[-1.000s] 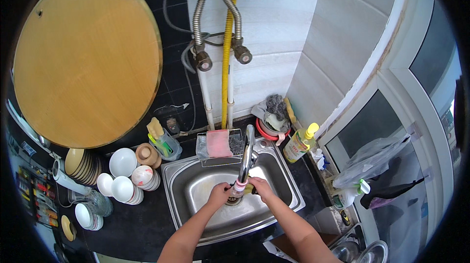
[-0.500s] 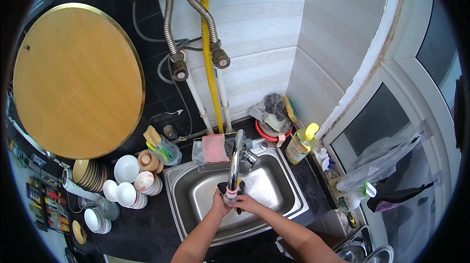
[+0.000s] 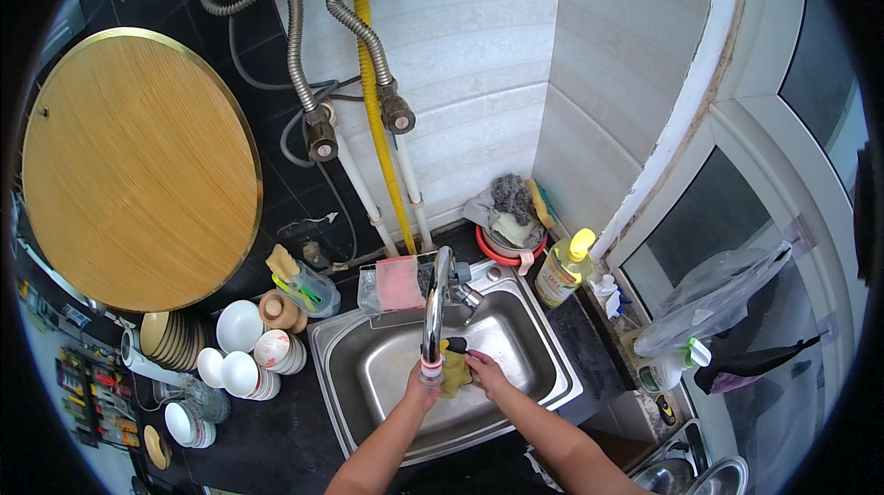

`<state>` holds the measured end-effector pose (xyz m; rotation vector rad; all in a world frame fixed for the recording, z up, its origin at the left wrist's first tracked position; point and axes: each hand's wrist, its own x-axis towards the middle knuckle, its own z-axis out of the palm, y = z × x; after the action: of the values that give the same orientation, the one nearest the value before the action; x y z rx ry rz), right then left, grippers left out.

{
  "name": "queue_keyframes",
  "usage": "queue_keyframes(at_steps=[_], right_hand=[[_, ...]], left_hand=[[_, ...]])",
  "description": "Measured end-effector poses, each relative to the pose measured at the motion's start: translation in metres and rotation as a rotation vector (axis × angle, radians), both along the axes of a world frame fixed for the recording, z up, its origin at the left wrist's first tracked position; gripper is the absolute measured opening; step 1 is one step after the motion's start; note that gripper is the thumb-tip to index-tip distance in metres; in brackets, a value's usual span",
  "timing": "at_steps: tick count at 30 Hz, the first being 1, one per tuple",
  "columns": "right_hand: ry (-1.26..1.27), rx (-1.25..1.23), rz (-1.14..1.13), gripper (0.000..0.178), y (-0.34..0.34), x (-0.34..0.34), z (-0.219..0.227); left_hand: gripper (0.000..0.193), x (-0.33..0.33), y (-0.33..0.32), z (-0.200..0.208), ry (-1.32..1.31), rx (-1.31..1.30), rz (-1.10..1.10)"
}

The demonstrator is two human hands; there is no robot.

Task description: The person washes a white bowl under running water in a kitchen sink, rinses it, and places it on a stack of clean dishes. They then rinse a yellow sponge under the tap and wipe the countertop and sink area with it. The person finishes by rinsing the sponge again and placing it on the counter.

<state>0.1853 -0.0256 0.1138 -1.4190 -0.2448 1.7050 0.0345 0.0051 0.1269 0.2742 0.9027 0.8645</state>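
- Since the earlier frame of half a second ago, the bare right hand [image 3: 487,375] has been moved to the right, away from the tall, curved chrome faucet [image 3: 436,302], and the gap between the two hands has become wider.
- By this change, an olive-yellow, crumpled, cloth-like piece [image 3: 454,376] with a black part at its top has been brought into clearer view. It is placed inside the rectangular stainless-steel sink [image 3: 379,380], between the hands, just to the right of the spout's end.
- The bare left hand [image 3: 423,392] is set under the spout's end and is partly covered by it; how its fingers are closed cannot be told.
- The right hand is turned toward the left with bent fingers, and the right edge of the piece is pinched by its fingertips.
- The left forearm [image 3: 382,445] is stretched upward from the lower edge, leaning to the right; the right forearm [image 3: 550,432] is slanted more strongly, toward the upper left.
- At the far edge of the sink, a pink rectangular cloth [image 3: 398,285] is seen.
- To the right of the sink, a transparent bottle with a yellow cap [image 3: 563,274] is stood upright.
- To the left, round white bowls [image 3: 241,375] are stacked in piles.
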Motion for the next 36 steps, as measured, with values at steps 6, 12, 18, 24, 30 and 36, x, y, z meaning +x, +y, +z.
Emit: queue_keyframes(at_steps=[6, 12, 18, 24, 30, 36], right_hand=[[0.574, 0.004, -0.078, 0.034, 0.009, -0.014, 0.019], [0.267, 0.190, -0.083, 0.032, 0.017, -0.020, 0.023], [0.206, 0.195, 0.086, 0.040, 0.010, -0.032, 0.015], [0.286, 0.177, 0.038, 0.034, 0.007, -0.025, 0.008], [0.542, 0.135, -0.219, 0.039, 0.014, 0.003, -0.024], [0.572, 0.014, -0.142, 0.039, 0.011, -0.009, -0.032]], left_hand=[[0.030, -0.004, -0.002, 0.014, 0.169, -0.016, -0.033], [0.033, -0.021, -0.002, 0.001, 0.721, -0.113, -0.095], [0.028, -0.012, -0.012, 0.015, 0.468, 0.006, -0.204], [0.021, -0.017, -0.009, 0.004, 0.602, 0.036, -0.145], [0.034, -0.041, -0.002, -0.005, 0.232, -0.015, 0.088], [0.038, -0.032, -0.010, 0.038, -0.040, -0.018, -0.096]])
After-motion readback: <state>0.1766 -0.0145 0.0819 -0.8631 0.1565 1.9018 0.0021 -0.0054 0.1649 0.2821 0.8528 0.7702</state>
